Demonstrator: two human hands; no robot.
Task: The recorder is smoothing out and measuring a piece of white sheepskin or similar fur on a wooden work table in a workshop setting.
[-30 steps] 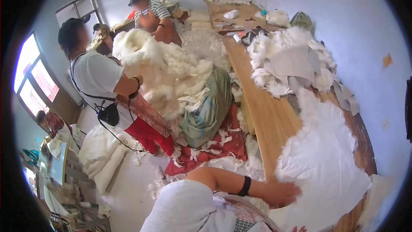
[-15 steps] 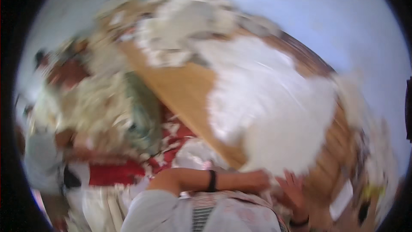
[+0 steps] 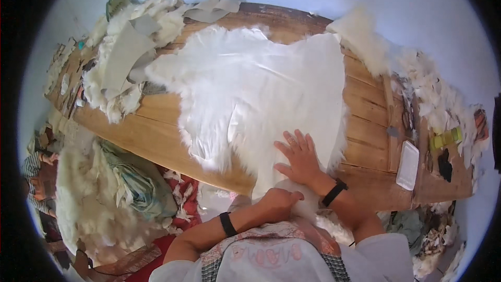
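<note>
A white sheepskin (image 3: 292,78) lies spread on the wooden table, smooth hide side up, with wool fringing its edges. My right hand (image 3: 300,159) is open, its fingers spread flat on the near part of the hide. At the near edge, my left hand (image 3: 280,203) is closed on the skin where it runs over the table's front edge. The curled fingers hide exactly how much of the skin they hold. Each wrist has a black band.
On the wooden table (image 3: 365,120), more wool and hide scraps (image 3: 125,57) are heaped at the left. A white tray (image 3: 407,165), a yellow-green roll (image 3: 446,138) and loose wool (image 3: 433,83) lie at the right. A woolly pile (image 3: 88,193) and another person (image 3: 42,183) are at the lower left.
The blurred view has turned, so the table and sheepskin now appear further left and sharper. My hands, low and close together before, are now further apart, the right one flat on the hide.
</note>
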